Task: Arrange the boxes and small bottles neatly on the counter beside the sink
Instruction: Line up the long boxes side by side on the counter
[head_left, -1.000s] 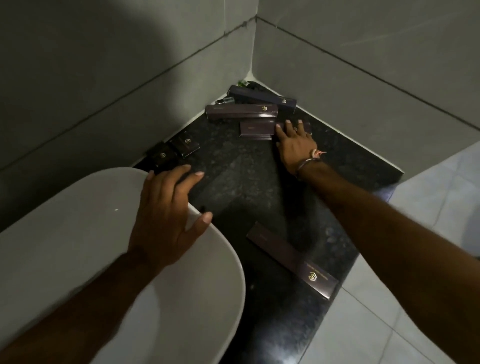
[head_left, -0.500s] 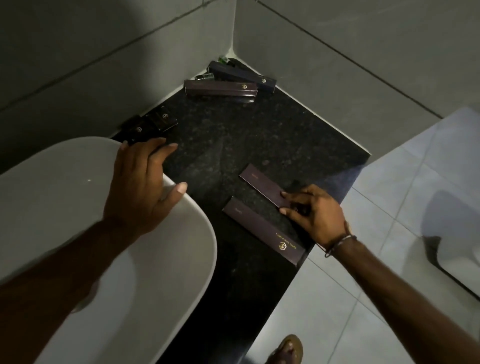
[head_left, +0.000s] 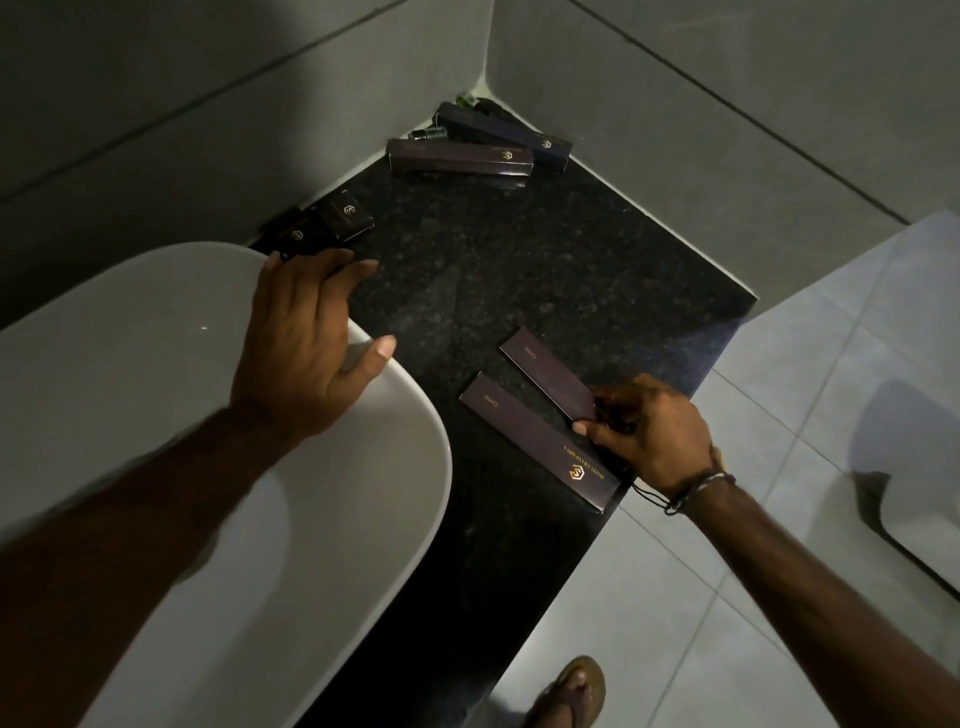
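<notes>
Two flat dark purple comb boxes lie side by side near the front edge of the black granite counter (head_left: 545, 260). My right hand (head_left: 652, 434) pinches the near end of the shorter comb box (head_left: 545, 374), just beyond the longer comb box (head_left: 535, 441). My left hand (head_left: 304, 353) rests spread on the rim of the white sink (head_left: 405, 415), holding nothing. In the far corner lie a long purple box (head_left: 460, 158), a darker long box (head_left: 504, 132) and two small bottles (head_left: 428, 134), partly hidden. Two small square boxes (head_left: 345, 213) sit by the left wall.
Grey tiled walls close the counter on the left and back. The counter's right edge drops to a pale tiled floor (head_left: 779, 545), where my sandalled foot (head_left: 569, 696) shows. A white fixture (head_left: 919, 493) stands at the far right.
My right hand came back from the far corner with the shorter comb box and set it down beside the longer one near the front edge. The left hand stayed on the sink rim.
</notes>
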